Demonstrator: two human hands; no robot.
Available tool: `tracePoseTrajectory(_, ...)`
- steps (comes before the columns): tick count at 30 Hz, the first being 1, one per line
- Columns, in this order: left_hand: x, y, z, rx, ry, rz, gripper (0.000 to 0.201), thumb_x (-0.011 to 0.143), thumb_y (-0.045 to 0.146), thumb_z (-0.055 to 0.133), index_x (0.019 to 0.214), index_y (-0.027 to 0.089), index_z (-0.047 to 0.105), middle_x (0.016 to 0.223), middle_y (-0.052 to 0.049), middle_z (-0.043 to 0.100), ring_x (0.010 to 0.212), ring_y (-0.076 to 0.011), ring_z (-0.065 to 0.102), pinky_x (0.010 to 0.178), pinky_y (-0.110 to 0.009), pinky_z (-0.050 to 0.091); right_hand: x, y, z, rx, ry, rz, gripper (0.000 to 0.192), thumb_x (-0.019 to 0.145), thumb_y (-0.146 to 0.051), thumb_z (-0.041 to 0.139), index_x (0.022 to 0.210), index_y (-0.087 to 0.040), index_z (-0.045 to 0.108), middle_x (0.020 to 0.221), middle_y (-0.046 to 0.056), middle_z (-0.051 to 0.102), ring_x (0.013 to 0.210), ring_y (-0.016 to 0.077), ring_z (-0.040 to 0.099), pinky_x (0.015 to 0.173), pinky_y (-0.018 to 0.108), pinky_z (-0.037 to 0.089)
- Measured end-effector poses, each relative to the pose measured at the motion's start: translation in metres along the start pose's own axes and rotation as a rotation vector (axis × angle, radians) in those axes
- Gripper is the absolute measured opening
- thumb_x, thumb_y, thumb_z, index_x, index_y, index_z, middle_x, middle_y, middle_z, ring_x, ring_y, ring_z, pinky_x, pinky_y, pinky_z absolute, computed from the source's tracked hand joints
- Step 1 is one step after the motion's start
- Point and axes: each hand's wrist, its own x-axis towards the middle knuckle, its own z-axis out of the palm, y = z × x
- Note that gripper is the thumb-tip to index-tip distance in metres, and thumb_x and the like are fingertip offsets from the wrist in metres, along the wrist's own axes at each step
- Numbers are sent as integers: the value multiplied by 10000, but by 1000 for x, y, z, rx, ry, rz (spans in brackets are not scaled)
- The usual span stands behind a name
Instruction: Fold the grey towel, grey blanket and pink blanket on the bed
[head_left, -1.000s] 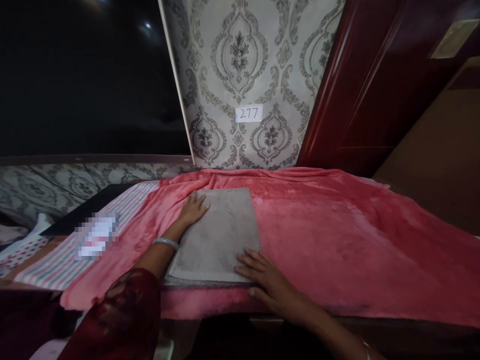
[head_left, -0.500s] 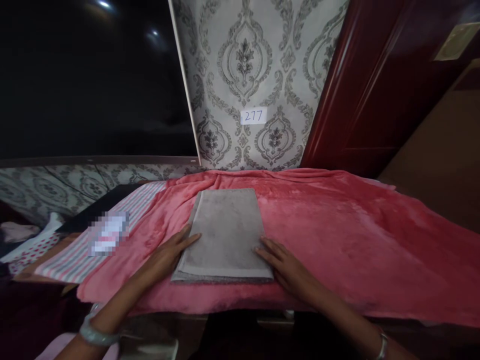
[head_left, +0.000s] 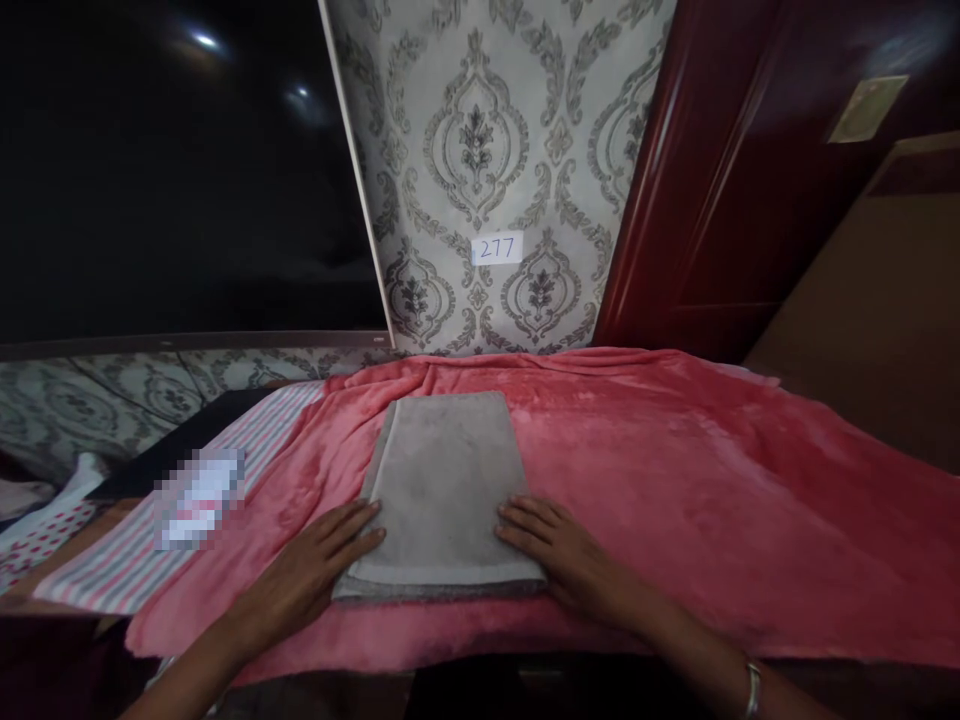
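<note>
A grey folded towel [head_left: 450,480] lies flat on a pink plush blanket [head_left: 637,480], its layers showing along the near and left edges. At the towel's left edge rests my left hand [head_left: 319,555], fingers stretched out and fingertips on the cloth. My right hand [head_left: 562,550] lies on the right edge near the front corner, fingers extended and flat. Neither hand grips the towel; both just touch its top and sides.
A striped cloth [head_left: 112,570] shows at the left beneath the blanket, with a blurred patch on it. Behind stand a large dark screen [head_left: 180,180], a patterned wall with a paper label [head_left: 497,247] reading 277, and a dark red door frame [head_left: 675,180].
My left hand has slid nearer along the towel's left edge, its fingers now lying flatter. My right hand keeps to the right edge. The view has tilted up slightly.
</note>
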Motion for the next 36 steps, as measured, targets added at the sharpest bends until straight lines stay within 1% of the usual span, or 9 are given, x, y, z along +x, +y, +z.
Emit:
tracePoseTrajectory(5, -4, -6, -1, 3, 53, 56, 775, 816, 122, 544, 1528, 383, 380, 1584, -7, 418, 1401, -238, 474, 1118, -371, 450, 7, 2, -3, 108, 53, -33, 701, 775, -107, 540, 1456, -269, 515, 1506, 83, 501, 1449, 247, 356, 1188, 499, 289)
tracePoseTrajectory(12, -10, -15, 25, -18, 105, 64, 733, 857, 166, 551, 1536, 371, 365, 1565, -5, 449, 1407, -230, 466, 1130, -357, 436, 9, 5, 7, 111, 16, -6, 651, 822, -133, 571, 1459, -258, 517, 1508, 111, 494, 1458, 268, 344, 1192, 554, 242)
tracePoseTrajectory(15, -5, -17, 18, -119, 167, 18, 637, 886, 328, 599, 1498, 381, 427, 1527, -15, 503, 1384, -253, 494, 1118, -372, 448, 15, 8, 4, 178, 116, -55, 493, 889, -243, 581, 1382, -254, 587, 1417, 117, 588, 1394, 267, 447, 1164, 532, 310)
tracePoseTrajectory(17, 7, -14, 1, -210, 238, -26, 538, 898, 380, 591, 1431, 378, 517, 1479, -22, 561, 1374, -264, 505, 1112, -385, 451, 24, 9, -9, 269, 259, -123, 391, 934, -327, 561, 1309, -247, 635, 1317, 118, 661, 1302, 260, 546, 1120, 490, 385)
tracePoseTrajectory(22, 65, 11, -77, -504, 384, -245, 393, 867, 488, 624, 1207, 309, 710, 1334, -53, 680, 1241, -298, 615, 1081, -400, 470, 46, 0, -90, 510, 521, -57, 324, 936, -507, 609, 1011, -221, 742, 1011, 89, 757, 1000, 243, 693, 905, 367, 541)
tracePoseTrajectory(25, 106, 26, -125, -681, 569, -413, 444, 781, 605, 689, 1014, 235, 765, 1065, -69, 779, 987, -290, 709, 889, -366, 564, 54, -10, -152, 623, 613, 50, 414, 828, -590, 714, 923, -188, 746, 875, 49, 742, 846, 229, 692, 763, 337, 568)
tracePoseTrajectory(29, 163, 30, -172, -967, 743, -438, 420, 741, 508, 781, 1012, 189, 749, 988, -54, 782, 919, -235, 702, 812, -307, 553, 66, -11, -221, 795, 765, 101, 441, 730, -573, 808, 901, -173, 735, 862, 31, 717, 812, 201, 676, 739, 312, 565)
tracePoseTrajectory(33, 225, 12, -178, -1363, 592, -559, 290, 700, 372, 820, 826, 126, 733, 750, -72, 753, 631, -191, 678, 613, -291, 553, 87, 31, -250, 1050, 723, 202, 408, 739, -519, 823, 904, -162, 713, 854, 55, 721, 787, 194, 681, 737, 306, 580)
tracePoseTrajectory(36, 269, -8, -141, -1559, 426, -728, 239, 724, 287, 789, 860, 98, 735, 723, -86, 751, 612, -194, 686, 601, -287, 569, 104, 90, -227, 1249, 606, 305, 362, 820, -471, 753, 971, -146, 699, 876, 83, 735, 832, 213, 694, 804, 337, 584)
